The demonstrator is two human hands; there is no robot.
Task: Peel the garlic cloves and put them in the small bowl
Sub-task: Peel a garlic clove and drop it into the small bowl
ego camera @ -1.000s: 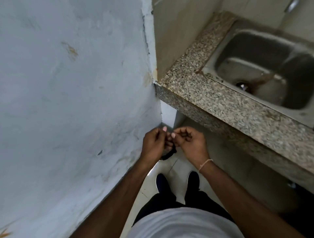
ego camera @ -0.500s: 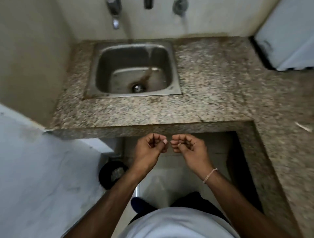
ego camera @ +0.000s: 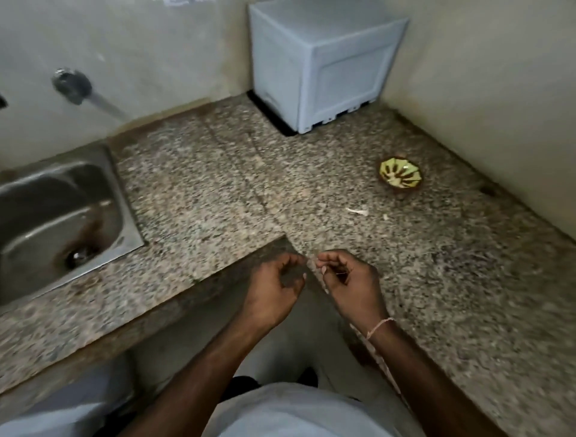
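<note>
The granite counter (ego camera: 218, 193) carries the small bowl (ego camera: 400, 177) near its far right corner, well apart from both hands. The left hand (ego camera: 274, 293) hangs curled, seemingly empty; the right hand (ego camera: 349, 284) pinches something tiny, blurred beyond naming. A pale scrap (ego camera: 357, 211), perhaps garlic skin, lies nearby: light, papery, best taken by fingertip pinch.

1. No text, label, brand, number or sign can be read anywhere
2. The pale marks on the wall (ego camera: 174, 2) at the top edge, far beyond both hands, are too blurred to read
</note>
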